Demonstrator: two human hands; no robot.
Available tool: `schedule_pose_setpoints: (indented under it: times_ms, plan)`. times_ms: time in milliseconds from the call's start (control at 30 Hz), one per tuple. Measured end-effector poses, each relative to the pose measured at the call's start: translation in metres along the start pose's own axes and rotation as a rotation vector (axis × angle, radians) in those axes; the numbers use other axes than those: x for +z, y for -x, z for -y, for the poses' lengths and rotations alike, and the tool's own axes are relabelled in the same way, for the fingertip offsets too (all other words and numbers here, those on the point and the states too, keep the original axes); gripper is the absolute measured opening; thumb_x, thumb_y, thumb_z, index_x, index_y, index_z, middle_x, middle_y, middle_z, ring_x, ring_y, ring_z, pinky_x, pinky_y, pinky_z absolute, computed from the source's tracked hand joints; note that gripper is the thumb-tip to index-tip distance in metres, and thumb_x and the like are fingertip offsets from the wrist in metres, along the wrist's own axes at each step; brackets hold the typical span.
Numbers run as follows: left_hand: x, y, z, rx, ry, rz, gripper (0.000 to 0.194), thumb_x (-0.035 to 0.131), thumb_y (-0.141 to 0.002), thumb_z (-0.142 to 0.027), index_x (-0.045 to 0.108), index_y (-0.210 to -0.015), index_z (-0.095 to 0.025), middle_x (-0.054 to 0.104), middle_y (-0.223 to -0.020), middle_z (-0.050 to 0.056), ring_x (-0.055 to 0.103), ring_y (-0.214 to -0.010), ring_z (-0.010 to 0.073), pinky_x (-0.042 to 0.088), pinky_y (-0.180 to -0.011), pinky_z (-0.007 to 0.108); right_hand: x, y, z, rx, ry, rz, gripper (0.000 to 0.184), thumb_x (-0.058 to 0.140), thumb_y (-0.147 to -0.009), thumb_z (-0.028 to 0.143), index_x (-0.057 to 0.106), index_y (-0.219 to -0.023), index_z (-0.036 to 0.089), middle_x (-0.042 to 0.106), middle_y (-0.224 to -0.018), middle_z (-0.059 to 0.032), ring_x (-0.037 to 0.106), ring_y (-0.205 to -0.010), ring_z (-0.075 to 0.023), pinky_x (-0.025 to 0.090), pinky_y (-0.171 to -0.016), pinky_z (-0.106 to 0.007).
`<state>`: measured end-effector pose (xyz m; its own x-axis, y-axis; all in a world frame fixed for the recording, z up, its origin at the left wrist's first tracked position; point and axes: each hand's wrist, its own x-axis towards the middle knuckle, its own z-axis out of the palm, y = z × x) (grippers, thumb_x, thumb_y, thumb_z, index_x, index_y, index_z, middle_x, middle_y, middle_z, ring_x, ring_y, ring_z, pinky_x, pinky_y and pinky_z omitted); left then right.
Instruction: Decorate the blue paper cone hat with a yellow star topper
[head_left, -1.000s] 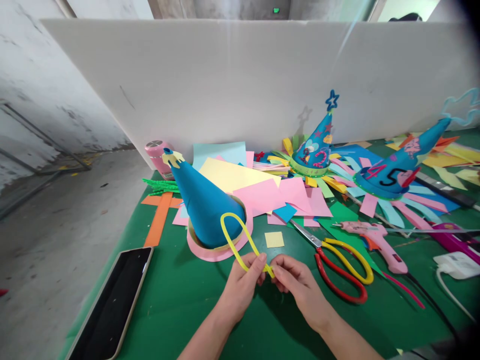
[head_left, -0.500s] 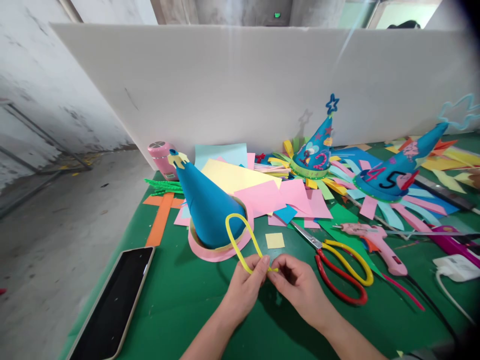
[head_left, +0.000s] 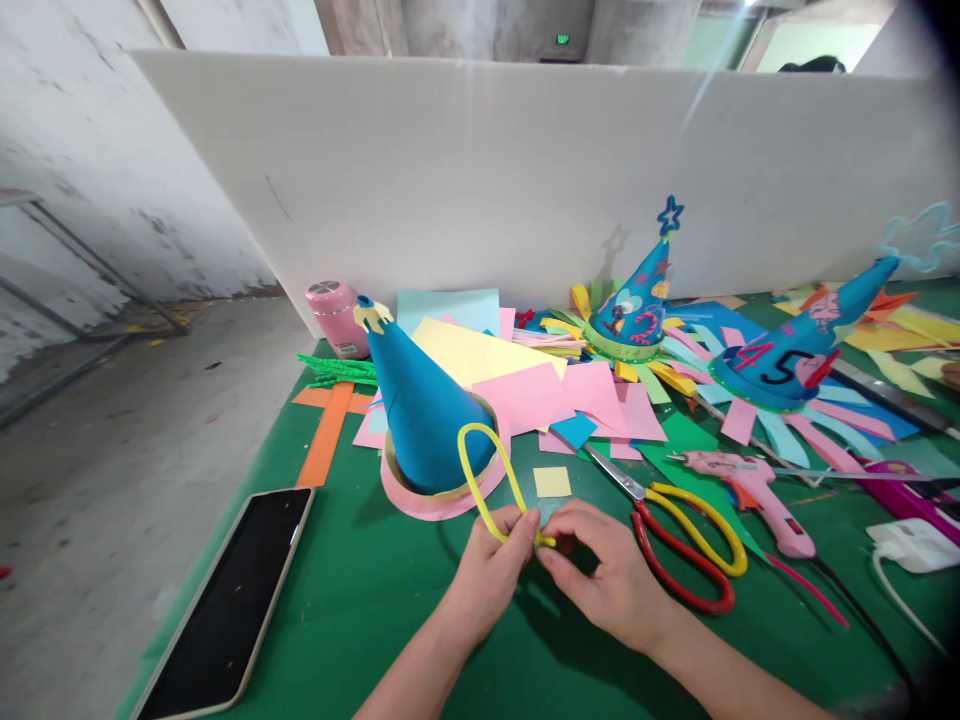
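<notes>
My left hand point(head_left: 491, 565) pinches a yellow pipe cleaner point(head_left: 463, 462), bent into a tall narrow loop that rises above the fingers. Its two ends come together at the fingertips. My right hand point(head_left: 611, 575) has its thumb and forefinger curled around the short ends, where a small yellow tip shows between them. Just behind the loop, a blue paper cone hat point(head_left: 424, 410) leans on the table with a pink brim and a yellow fringed piece at its tip. A small yellow paper square point(head_left: 552, 482) lies beyond my right hand.
Red-and-yellow-handled scissors point(head_left: 686, 540) and a pink glue gun point(head_left: 750, 490) lie right. Decorated cone hats point(head_left: 634, 305) stand behind. A phone point(head_left: 229, 600) lies left, near green pipe cleaners point(head_left: 337, 371), a pink flask point(head_left: 335, 318) and paper sheets point(head_left: 517, 395). A white board point(head_left: 450, 180) stands behind.
My right thumb and forefinger have shifted around the pipe cleaner's ends, and the short tip is now bent over to the right. My left hand keeps its pinch. The view has tilted slightly.
</notes>
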<state>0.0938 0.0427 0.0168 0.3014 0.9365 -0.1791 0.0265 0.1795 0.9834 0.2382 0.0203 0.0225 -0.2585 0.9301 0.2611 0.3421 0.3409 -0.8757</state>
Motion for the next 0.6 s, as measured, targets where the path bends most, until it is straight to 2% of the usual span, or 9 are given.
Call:
schedule_pose_setpoints:
  times_ms: [133, 200, 367, 600]
  plan:
    - [0.000, 0.005, -0.009, 0.039, -0.013, 0.009, 0.040, 0.048, -0.076, -0.044, 0.039, -0.048, -0.018, 0.035, -0.048, -0.005, 0.031, -0.048, 0.0091, 0.024, -0.047, 0.024, 0.005, 0.001, 0.003, 0.630, -0.821, 0.027, 0.023, 0.050, -0.082, 0.033, 0.055, -0.068, 0.016, 0.049, -0.059, 0.0017, 0.041, -0.051, -0.0074, 0.027, -0.046, -0.019]
    - [-0.001, 0.006, -0.012, 0.061, -0.008, 0.039, 0.040, 0.048, -0.078, -0.042, 0.040, -0.048, -0.018, 0.037, -0.048, -0.004, 0.034, -0.048, 0.0091, 0.026, -0.047, 0.024, 0.008, 0.003, 0.000, 0.795, -1.042, 0.064, 0.024, 0.055, -0.079, 0.033, 0.053, -0.064, 0.014, 0.048, -0.055, 0.0024, 0.037, -0.046, -0.0050, 0.021, -0.042, -0.017]
    - [-0.001, 0.006, -0.014, 0.111, 0.006, 0.099, 0.036, 0.047, -0.080, -0.038, 0.046, -0.050, -0.017, 0.044, -0.051, -0.003, 0.038, -0.049, 0.0090, 0.030, -0.047, 0.022, 0.015, 0.006, -0.002, 0.893, -1.276, 0.174, 0.019, 0.064, -0.070, 0.028, 0.050, -0.066, 0.015, 0.042, -0.054, 0.0052, 0.033, -0.043, -0.0027, 0.017, -0.041, -0.016]
    - [-0.002, 0.007, -0.011, 0.113, -0.034, 0.094, 0.034, 0.048, -0.079, -0.037, 0.052, -0.054, -0.015, 0.047, -0.054, -0.002, 0.041, -0.052, 0.0095, 0.033, -0.049, 0.022, 0.017, 0.007, -0.002, 0.968, -1.387, 0.215, 0.025, 0.058, -0.075, 0.034, 0.045, -0.065, 0.015, 0.036, -0.058, 0.0062, 0.029, -0.045, -0.0018, 0.018, -0.042, -0.014]
